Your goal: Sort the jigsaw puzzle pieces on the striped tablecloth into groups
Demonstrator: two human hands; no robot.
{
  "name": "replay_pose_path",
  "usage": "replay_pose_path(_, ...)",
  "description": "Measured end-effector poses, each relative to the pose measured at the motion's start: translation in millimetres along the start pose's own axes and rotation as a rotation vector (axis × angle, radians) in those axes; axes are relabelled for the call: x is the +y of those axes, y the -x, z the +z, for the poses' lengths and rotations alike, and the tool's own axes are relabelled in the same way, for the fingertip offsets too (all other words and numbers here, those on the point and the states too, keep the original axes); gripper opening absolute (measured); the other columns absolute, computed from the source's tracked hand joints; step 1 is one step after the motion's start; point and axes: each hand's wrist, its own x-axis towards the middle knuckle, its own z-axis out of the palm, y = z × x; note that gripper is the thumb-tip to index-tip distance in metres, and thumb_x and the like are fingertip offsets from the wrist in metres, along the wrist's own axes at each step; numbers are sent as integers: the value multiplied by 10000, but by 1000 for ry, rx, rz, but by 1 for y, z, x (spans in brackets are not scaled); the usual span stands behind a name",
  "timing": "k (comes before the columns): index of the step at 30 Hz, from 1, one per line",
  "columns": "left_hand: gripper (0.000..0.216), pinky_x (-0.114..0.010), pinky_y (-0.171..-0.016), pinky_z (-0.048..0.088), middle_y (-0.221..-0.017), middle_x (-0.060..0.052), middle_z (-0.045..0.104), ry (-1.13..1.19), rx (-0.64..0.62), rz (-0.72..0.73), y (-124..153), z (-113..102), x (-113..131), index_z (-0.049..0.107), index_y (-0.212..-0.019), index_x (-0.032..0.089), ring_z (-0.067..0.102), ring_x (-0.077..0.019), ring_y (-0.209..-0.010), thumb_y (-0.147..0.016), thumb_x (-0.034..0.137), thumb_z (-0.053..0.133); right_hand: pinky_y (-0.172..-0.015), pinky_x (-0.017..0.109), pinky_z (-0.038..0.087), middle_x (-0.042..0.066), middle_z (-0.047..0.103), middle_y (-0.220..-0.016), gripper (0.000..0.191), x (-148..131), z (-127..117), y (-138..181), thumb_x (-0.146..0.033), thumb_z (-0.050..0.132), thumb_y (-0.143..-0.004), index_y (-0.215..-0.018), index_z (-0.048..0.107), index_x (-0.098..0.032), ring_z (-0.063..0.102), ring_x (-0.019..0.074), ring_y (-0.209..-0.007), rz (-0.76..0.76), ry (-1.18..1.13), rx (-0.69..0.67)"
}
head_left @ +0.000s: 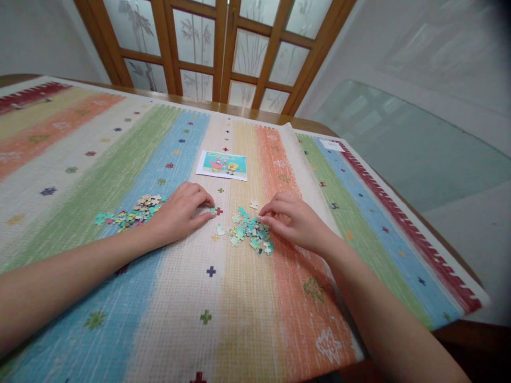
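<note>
My left hand [181,211] rests on the striped mat [171,298], fingers curled, with thumb and forefinger pinched on a small puzzle piece [214,210]. A pile of mixed-colour puzzle pieces [130,214] lies just left of it. My right hand [293,221] has its fingers bent down onto a cluster of teal puzzle pieces [249,233], touching the cluster's right edge. One pale loose piece [254,204] sits above the cluster. A small cartoon reference picture [222,164] lies flat beyond both hands.
The mat covers a wooden table [247,110] whose far edge shows below a wooden-framed frosted glass door [223,48]. A glass tabletop [407,143] stands to the right. The mat's right edge runs diagonally near the table's edge.
</note>
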Motion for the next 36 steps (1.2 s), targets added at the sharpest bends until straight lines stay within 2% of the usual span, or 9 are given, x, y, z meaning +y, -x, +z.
replay_pose_path(4, 223, -412, -926, 402, -1017, -70, 629, 8, 3, 4, 0, 0, 0, 650, -1001, 189, 548, -258, -1024, -957, 404, 611, -815, 344, 443, 85, 667, -995, 245, -5, 17, -1, -409, 610, -981, -1093, 627, -192, 596, 224, -942, -7, 95, -151)
replay_pose_path(7, 233, -413, -927, 402, -1022, -73, 625, -7, -4, 3, 0, 0, 0, 649, -1009, 184, 544, -258, -1026, -962, 409, 607, -840, 349, 438, 94, 666, -1034, 237, -5, 23, -1, -406, 568, -1007, -1098, 610, -192, 592, 235, -989, -5, 129, -225)
replay_pose_path(15, 235, -421, -948, 403, -1041, -73, 613, -23, -21, 4, 0, -2, 1, 642, -1015, 194, 534, -260, -1053, -971, 418, 586, -813, 345, 441, 84, 673, -950, 140, 13, 7, 1, -318, 609, -982, -999, 620, -179, 604, 223, -906, 127, 171, -241)
replay_pose_path(18, 228, -423, -952, 404, -1044, -72, 610, -21, -23, 9, 0, -2, 1, 639, -1018, 201, 533, -260, -1055, -972, 415, 580, -787, 348, 447, 89, 670, -938, 117, 11, -2, 3, -291, 617, -966, -1002, 637, -181, 610, 227, -888, 169, 194, -197)
replay_pose_path(20, 224, -424, -953, 404, -1045, -72, 608, -22, -25, 12, 1, -2, 0, 639, -1024, 202, 533, -259, -1054, -972, 412, 582, -785, 343, 451, 84, 668, -948, 108, 3, -8, 4, -267, 622, -955, -1020, 657, -188, 615, 221, -894, 146, 155, -167)
replay_pose_path(26, 212, -427, -959, 404, -1044, -69, 609, -16, -17, 6, 0, -2, 1, 640, -1019, 211, 528, -260, -1062, -966, 410, 590, -808, 312, 475, 59, 681, -976, 162, -22, -10, 7, -183, 639, -930, -1046, 742, -229, 634, 189, -918, 34, -48, -369)
replay_pose_path(30, 205, -426, -958, 401, -1044, -72, 613, -11, -23, 3, 0, -2, 1, 645, -1021, 205, 529, -261, -1060, -962, 394, 594, -797, 313, 474, 64, 683, -988, 249, -25, -3, 8, -120, 627, -915, -1091, 757, -238, 634, 196, -915, 37, 5, -389)
replay_pose_path(36, 213, -424, -952, 399, -1038, -73, 611, -15, -23, 10, 0, -2, 1, 645, -1015, 197, 531, -261, -1054, -966, 399, 593, -816, 312, 480, 68, 670, -979, 218, -24, -1, 7, -79, 611, -901, -1028, 743, -196, 629, 191, -914, 69, -1, -399)
